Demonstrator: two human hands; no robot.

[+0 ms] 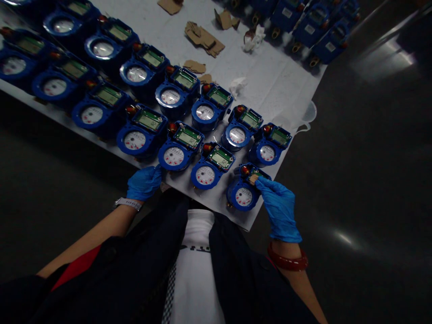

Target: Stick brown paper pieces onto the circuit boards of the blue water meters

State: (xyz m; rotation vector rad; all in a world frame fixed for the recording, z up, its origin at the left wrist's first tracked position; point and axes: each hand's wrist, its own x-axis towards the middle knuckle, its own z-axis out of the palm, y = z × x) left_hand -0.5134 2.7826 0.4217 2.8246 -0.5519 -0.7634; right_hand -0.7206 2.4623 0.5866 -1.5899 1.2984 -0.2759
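Note:
My right hand (277, 202), in a blue glove, pinches a small piece of brown cardboard (254, 179) over the green circuit board of a blue water meter (243, 196). That meter stands at the near right corner of the table, its round white dial facing up. My left hand (145, 182), also gloved in blue, is at the table's near edge beside another blue water meter (173, 156). Its fingers are curled together, and their tips are partly hidden against the edge. Between the hands stands a third water meter (204, 175) with a lit-looking display.
Several more water meters (135, 140) stand in two rows along the white table (286, 76). Torn cardboard pieces (205, 40) and crumpled white tissue (253, 39) lie behind them. Other blue meters (308, 29) fill the far right corner. A clear plastic container (310, 112) shows at the right edge.

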